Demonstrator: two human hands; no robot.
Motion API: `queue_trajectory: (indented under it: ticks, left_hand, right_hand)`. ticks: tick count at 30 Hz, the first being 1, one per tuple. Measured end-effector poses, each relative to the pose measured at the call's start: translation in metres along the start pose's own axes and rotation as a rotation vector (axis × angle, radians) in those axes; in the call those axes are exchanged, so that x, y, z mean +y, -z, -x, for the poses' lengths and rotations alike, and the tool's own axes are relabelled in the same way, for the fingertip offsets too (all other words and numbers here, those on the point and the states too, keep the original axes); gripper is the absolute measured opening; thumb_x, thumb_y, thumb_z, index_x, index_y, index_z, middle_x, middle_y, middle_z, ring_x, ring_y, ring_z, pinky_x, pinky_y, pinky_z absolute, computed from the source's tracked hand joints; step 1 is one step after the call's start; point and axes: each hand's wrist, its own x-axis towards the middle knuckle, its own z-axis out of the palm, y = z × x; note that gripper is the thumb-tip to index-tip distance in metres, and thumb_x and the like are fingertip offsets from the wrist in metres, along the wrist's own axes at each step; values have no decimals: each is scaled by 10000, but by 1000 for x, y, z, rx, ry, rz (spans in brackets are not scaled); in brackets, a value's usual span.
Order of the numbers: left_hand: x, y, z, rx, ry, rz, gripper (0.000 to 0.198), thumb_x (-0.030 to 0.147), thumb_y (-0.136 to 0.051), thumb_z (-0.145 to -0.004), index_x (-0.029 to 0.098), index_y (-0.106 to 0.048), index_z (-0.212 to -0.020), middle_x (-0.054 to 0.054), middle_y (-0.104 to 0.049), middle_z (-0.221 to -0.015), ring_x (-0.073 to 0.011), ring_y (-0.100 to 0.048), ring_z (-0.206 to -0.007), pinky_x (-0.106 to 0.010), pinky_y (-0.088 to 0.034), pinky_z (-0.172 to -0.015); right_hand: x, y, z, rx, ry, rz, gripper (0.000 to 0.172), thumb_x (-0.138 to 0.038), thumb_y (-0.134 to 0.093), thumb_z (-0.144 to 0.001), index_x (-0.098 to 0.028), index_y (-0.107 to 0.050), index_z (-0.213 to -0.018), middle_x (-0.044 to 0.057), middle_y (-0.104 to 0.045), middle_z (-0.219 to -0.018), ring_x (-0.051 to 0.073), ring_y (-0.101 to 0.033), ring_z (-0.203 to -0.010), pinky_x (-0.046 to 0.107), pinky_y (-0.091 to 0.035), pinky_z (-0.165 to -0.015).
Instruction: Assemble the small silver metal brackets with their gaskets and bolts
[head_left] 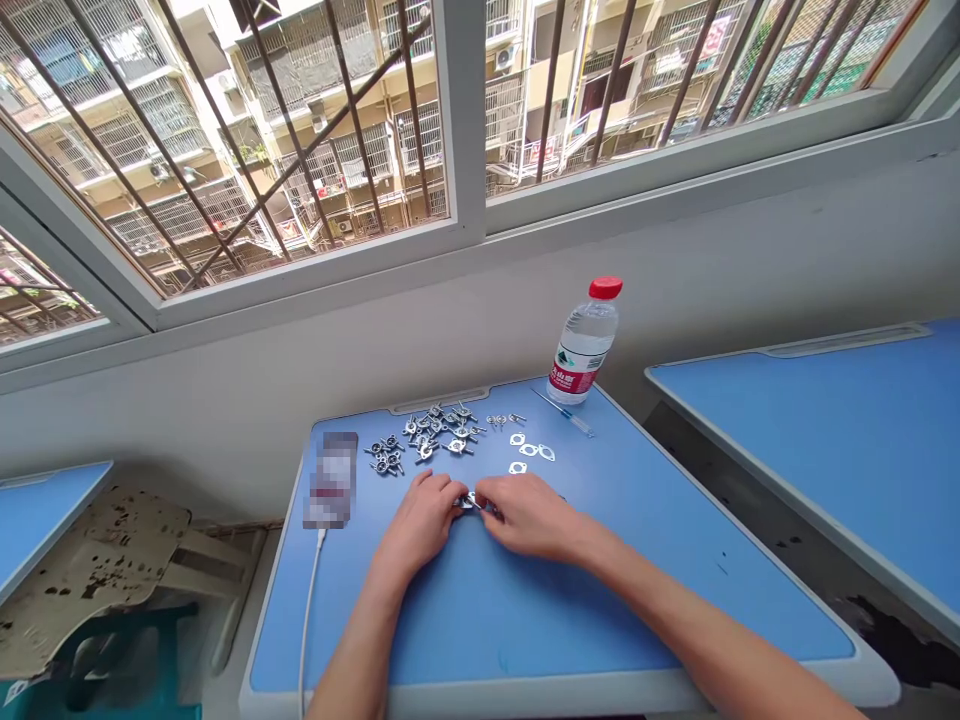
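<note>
- Left hand point(418, 522) and right hand point(529, 517) curl closed, both pinching a small metal fitting point(470, 501) over the blue counter point(525, 620).
- Loose metal fittings point(431, 435) and flat washers point(529, 451) lie just ahead.

A blue desk point(487, 620) holds a water bottle point(585, 342), blurred phone point(331, 480), small metal fittings point(435, 432).

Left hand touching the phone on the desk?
Apart. The head view shows bare desk surface of the blue desk between the left hand and the blurred phone.
</note>
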Motion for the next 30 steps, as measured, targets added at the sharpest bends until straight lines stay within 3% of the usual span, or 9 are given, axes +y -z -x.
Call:
queue_trajectory:
  ticks: [3, 7, 14, 21, 30]
  left_hand:
    - [-2, 3, 1, 13, -12, -20, 277, 71, -470, -924, 252, -606, -1083, -20, -597, -936, -200, -565, -941, -387, -414, -1019]
    - [4, 4, 3, 60, 31, 33, 299, 124, -551, -858, 243, -578, -1131, -34, -600, -996, -225, -551, -998, -376, -429, -973]
    - [14, -2, 0, 106, 150, -77, 224, 416, -599, -898, 198, -554, -882, -45, -620, -889, -244, -562, -884, -397, -431, -870]
    - [13, -3, -2, 87, 138, -135, 111, 293, -587, -898, 204, -555, -839, -34, -619, -875, -221, -561, -866, -355, -421, -847]
    - [16, -3, -4, 78, 113, -224, 86, 259, -579, -871, 218, -558, -798, -30, -575, -869, -221, -540, -867, -340, -409, -802]
  right_hand:
    - [6, 3, 1, 4, -26, -18, 211, -147, -513, -879, -190, -604, -1064, 71, -718, -995, 234, -663, -831, 289, -296, -621]
    - [1, 0, -2, -42, -38, 53, 169, -181, -460, -950, -159, -622, -992, 103, -703, -1009, 246, -668, -851, 301, -282, -609]
    - [-3, -1, -5, -70, -56, 62, 147, -134, -508, -912, -139, -640, -977, 105, -722, -961, 255, -679, -850, 306, -271, -592]
    - [-2, -3, -7, -71, -22, 93, 194, -179, -450, -974, -143, -638, -1005, 101, -718, -981, 252, -684, -835, 307, -244, -570]
    - [0, -7, -7, -67, 34, 159, 234, -76, -430, -933, -156, -619, -1045, 87, -698, -949, 222, -666, -758, 316, -196, -537]
